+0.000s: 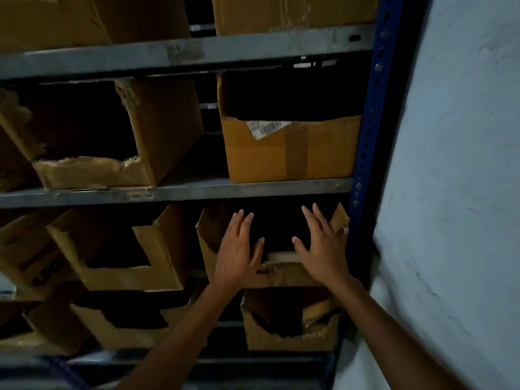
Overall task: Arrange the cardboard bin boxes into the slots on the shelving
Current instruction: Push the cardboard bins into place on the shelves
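Okay, the bin box (281,278) is in the right-hand slot just under the grey shelf board (168,192). Its cut-out front faces me and its long axis runs back into the shelving.

My left hand (239,249) is flat over its left front corner, fingers straight, pointing up. My right hand (323,246) is the same over the torn right front edge, fingers slightly spread. Neither grips anything; I can't tell if the palms actually touch. Both forearms reach up from below.

The neighbour box (135,266) to the left sits tilted, dark inside. My box is dark too, with a pale strip (281,256) behind the front lip, between my hands. The upper box (289,153) carries a barcode label (267,128). The lower box (289,337) has a ragged front. The blue upright (365,136) is just right of them.
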